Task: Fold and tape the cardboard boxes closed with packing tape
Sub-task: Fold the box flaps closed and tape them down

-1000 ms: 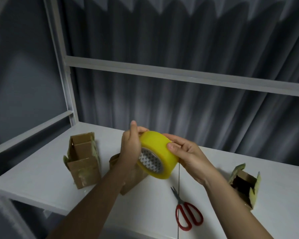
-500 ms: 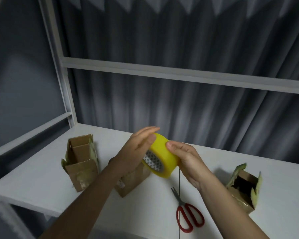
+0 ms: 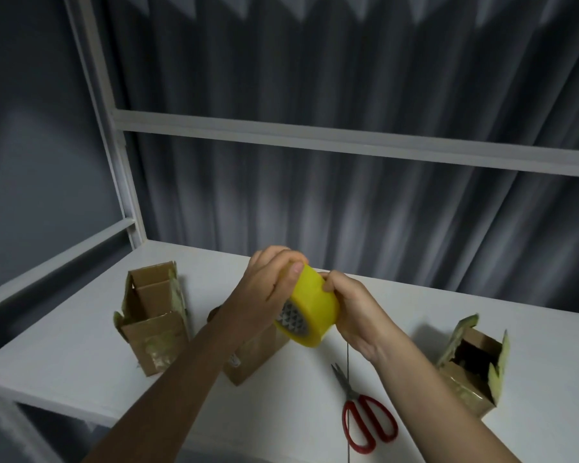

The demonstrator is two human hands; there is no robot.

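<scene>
While both arms reach forward above the white table [image 3: 64, 329], the two hands meet in the middle and hold up a yellow roll of tape [image 3: 313, 309]. The left arm comes in from the bottom left and slants up to the right. The left hand [image 3: 268, 289] sits on the left side of the roll, with its fingers bent over the top edge and the thumb pressed flat on the yellow rim. The right arm comes in from the bottom right and slants up to the left. The right hand [image 3: 355, 312] grips the right side of the roll, and its fingers curl tight on the yellow band, close together. The roll is in the air, tilted, so its round hole with a grey and white pattern faces down and to the left. Under the left arm a small cardboard box [image 3: 251, 359] rests on the table, mostly hidden. Another open box [image 3: 154, 319] stands well to the left with its flaps up. A third open box [image 3: 472, 365] stands to the right, near the right forearm, with torn flaps. Red scissors [image 3: 365, 419] lie on the table below the hands, blades closed and pointing away. Behind the table hangs a dark curtain [image 3: 348, 78] and a white frame [image 3: 315, 137].
</scene>
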